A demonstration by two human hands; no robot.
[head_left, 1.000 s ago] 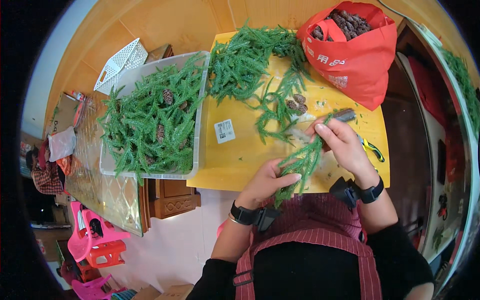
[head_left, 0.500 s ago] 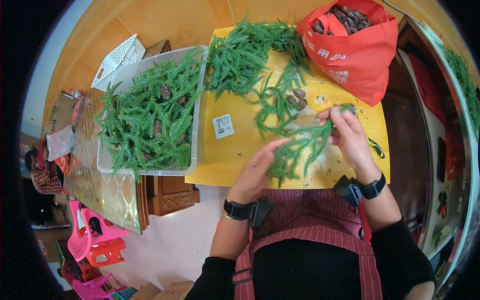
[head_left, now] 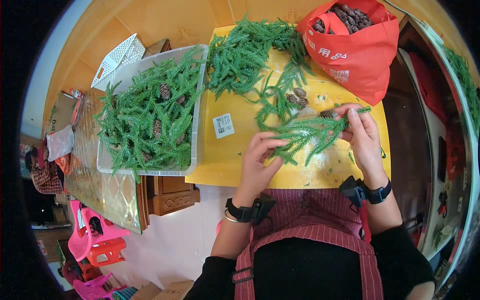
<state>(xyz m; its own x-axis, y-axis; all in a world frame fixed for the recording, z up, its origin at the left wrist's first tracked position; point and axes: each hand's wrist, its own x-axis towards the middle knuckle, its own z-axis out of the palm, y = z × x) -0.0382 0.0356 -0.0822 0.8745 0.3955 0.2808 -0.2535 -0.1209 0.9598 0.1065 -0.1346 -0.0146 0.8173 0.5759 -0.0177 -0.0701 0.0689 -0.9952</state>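
Observation:
Above the yellow board, an artificial green pine sprig spreads out between my hands. My right hand pinches its stem end between thumb and fingers. Close to those fingertips is a small dark brown piece, partly hidden by needles; it may be a pine cone. My left hand is loosely curled at the sprig's other end, thumb and fingers apart, fingertips beside the needle tips. Just beyond the sprig lie a few small pine cones next to loose green branches.
A clear plastic bin full of pine sprigs and cones stands left. Behind, a heap of green branches lies on the yellow board. A red bag of pine cones is at the far right. A white label lies near the bin.
The sprig has been raised and turned more level, its stem end now further right. My right hand shifted slightly right; my left hand's fingers curled more.

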